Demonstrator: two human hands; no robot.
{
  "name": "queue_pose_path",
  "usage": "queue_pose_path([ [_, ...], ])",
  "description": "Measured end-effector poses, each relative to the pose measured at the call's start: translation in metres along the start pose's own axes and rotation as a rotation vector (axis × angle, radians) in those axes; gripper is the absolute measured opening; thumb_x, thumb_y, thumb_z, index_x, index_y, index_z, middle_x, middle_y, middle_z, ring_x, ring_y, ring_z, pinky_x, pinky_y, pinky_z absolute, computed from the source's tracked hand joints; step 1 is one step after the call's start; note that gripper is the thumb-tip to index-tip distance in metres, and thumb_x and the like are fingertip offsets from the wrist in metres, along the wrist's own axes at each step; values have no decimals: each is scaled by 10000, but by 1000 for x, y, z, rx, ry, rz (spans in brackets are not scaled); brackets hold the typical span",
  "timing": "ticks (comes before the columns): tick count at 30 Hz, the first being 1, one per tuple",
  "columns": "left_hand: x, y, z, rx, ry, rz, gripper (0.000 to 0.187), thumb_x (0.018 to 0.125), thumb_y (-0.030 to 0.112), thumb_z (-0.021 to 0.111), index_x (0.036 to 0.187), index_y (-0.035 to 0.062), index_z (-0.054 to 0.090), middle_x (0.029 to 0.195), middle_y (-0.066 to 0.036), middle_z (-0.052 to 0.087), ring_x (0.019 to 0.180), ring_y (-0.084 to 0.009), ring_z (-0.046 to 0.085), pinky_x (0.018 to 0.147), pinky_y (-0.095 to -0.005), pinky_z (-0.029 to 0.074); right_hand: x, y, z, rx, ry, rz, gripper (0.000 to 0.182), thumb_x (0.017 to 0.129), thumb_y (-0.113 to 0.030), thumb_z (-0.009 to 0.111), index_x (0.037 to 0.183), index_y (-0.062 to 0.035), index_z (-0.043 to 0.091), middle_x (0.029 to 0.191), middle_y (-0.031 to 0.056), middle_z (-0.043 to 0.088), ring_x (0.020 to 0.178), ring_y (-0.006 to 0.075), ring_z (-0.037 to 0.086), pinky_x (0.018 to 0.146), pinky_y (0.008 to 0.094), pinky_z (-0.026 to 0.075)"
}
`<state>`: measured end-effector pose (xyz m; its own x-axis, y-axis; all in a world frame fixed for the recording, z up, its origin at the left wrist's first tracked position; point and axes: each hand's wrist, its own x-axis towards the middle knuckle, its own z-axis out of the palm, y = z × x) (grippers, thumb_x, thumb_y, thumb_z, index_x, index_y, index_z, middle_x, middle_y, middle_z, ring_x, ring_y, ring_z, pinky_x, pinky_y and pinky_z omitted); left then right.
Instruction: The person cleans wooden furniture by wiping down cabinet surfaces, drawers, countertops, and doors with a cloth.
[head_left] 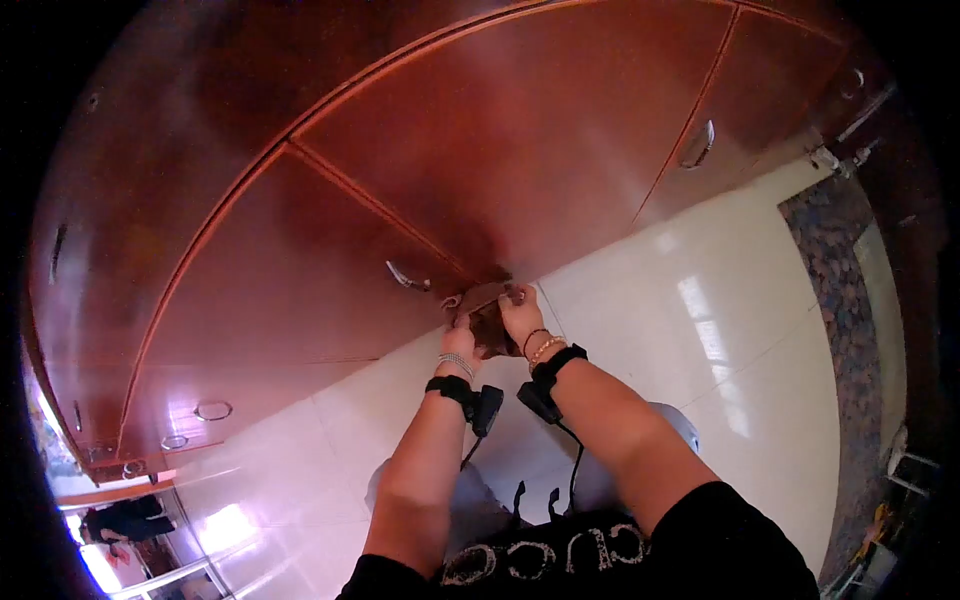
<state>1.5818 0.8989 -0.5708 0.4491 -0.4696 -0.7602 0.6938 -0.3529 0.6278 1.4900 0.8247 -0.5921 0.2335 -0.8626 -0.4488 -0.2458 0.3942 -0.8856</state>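
Observation:
A crumpled brown cloth hangs between my two hands, low in front of the reddish-brown wooden cabinet. My left hand grips its left edge with the fingers closed. On the other side, my right hand pinches the upper right part of the cloth. Both hands are close to the cabinet's lower edge, just right of a curved metal handle. Black straps with small devices sit on both wrists, beside bracelets.
Glossy pale floor tiles spread below the cabinet. More handles, such as one at the upper right, stick out from the doors. A dark patterned floor strip runs along the right. Another person in dark clothes appears far left.

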Motion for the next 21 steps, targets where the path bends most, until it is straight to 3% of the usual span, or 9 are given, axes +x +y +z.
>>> queue_pose_path([
  [3, 4, -13, 11, -88, -166, -49, 408, 946, 343, 384, 1296, 134, 366, 1252, -103, 477, 1082, -295, 503, 849, -483, 451, 7, 10, -5, 6, 47, -51, 420, 788, -233, 577, 1127, -23, 445, 1062, 195, 586, 1005, 322, 559, 841, 380, 440],
  [5, 9, -13, 14, -119, -247, -70, 419, 952, 377, 352, 1290, 131, 377, 1252, -103, 480, 1098, -295, 494, 867, -486, 441, 15, 15, -9, 189, -112, 24, 539, 772, -125, 557, 1260, -25, 353, 1046, 169, 543, 983, 282, 537, 805, 367, 467],
  [7, 24, -16, 20, -181, -415, -239, 493, 947, 461, 283, 1275, 112, 400, 1254, -100, 485, 1121, -292, 480, 906, -495, 412, 23, 19, -17, 295, -170, 99, 521, 748, -81, 537, 1240, -36, 371, 1035, 149, 535, 964, 272, 532, 801, 370, 469],
  [8, 14, -7, 27, -185, -423, -236, 493, 947, 461, 283, 1275, 112, 400, 1254, -100, 485, 1121, -292, 480, 906, -495, 412, 28, 25, -19, 406, -226, 184, 512, 725, -38, 517, 1221, -48, 390, 1023, 130, 527, 945, 262, 527, 798, 372, 470],
  [11, 6, 3, 31, -151, -323, -252, 498, 927, 477, 312, 1243, 120, 458, 1208, -91, 525, 1112, -293, 482, 932, -481, 390, 39, 41, -9, 434, -266, 98, 479, 697, 18, 494, 1165, -52, 419, 1030, 131, 529, 962, 263, 526, 815, 378, 468],
  [14, 26, -5, 29, -156, -365, -170, 487, 923, 473, 330, 1236, 124, 462, 1209, -98, 522, 1098, -284, 490, 930, -473, 393, 33, 23, -4, 483, -190, 116, 510, 676, -83, 576, 1166, -4, 459, 1111, 154, 537, 980, 245, 528, 832, 325, 431],
  [17, -38, 23, 60, -10, -144, 107, 418, 942, 363, 355, 1258, 95, 414, 1196, -82, 513, 1072, -236, 508, 900, -362, 431, 34, 11, 4, 436, 38, -59, 528, 719, -139, 596, 1203, 4, 438, 1132, 176, 536, 1052, 268, 518, 910, 312, 400],
  [18, -47, 27, 64, 4, -156, 100, 418, 942, 363, 355, 1258, 95, 414, 1196, -82, 513, 1072, -236, 508, 900, -362, 431, 29, 0, 0, 443, 56, -58, 528, 719, -139, 596, 1203, 4, 438, 1132, 176, 536, 1052, 268, 518, 910, 312, 400],
  [21, -63, 34, 68, 36, -194, 409, 456, 929, 275, 422, 1327, 78, 321, 1255, -97, 443, 1130, -216, 462, 922, -339, 415, 1, -55, -19, 481, 27, -93, 497, 733, -127, 588, 1197, -31, 437, 1113, 164, 534, 1052, 272, 510, 909, 317, 400],
])
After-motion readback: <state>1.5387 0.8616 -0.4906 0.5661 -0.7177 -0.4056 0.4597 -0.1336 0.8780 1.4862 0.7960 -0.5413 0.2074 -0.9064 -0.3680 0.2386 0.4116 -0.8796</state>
